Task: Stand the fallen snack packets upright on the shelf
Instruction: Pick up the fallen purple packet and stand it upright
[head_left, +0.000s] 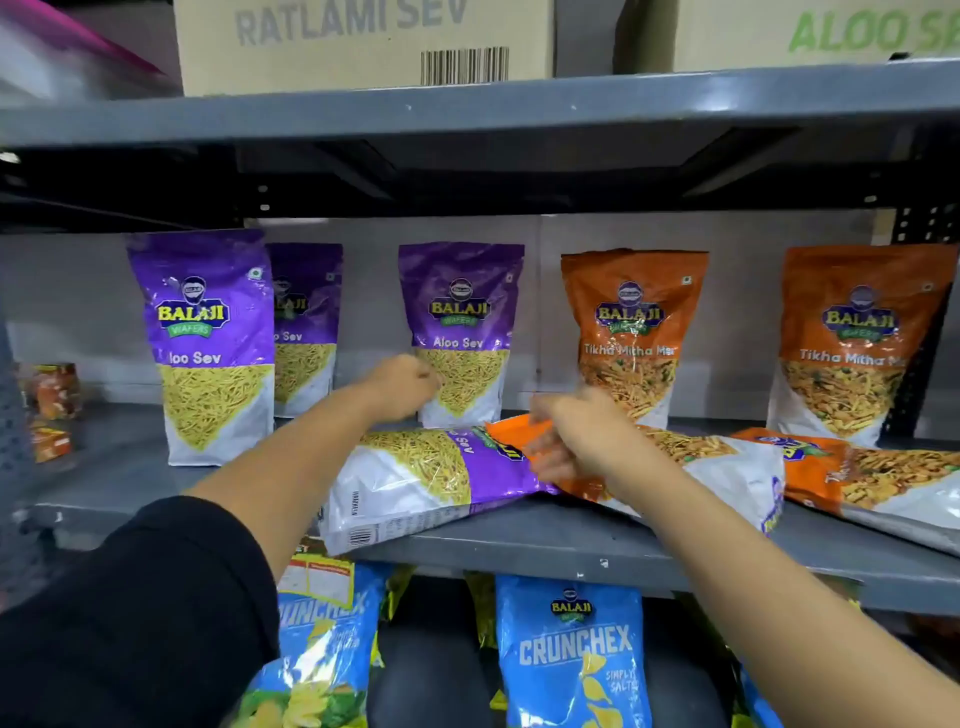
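Grey shelf (519, 540): fallen purple Aloo Sev pkt (415, 478) lies flat at front edge. R hand (576, 441) fingers curled on fallen orange pkt (727, 462) top. L hand (400, 387) loosely closed beside upright purple pkt (462, 332); grip unclear.

Grey shelf (519, 540): upright pkts (213, 348), fallen pkts (415, 478).

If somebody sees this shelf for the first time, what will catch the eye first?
Probably the purple Aloo Sev packet lying flat at the front edge of the grey shelf, with two orange packets fallen to its right. Both arms reach in over them: the right hand is at the nearer orange packet's top, the left hand by an upright purple packet behind.
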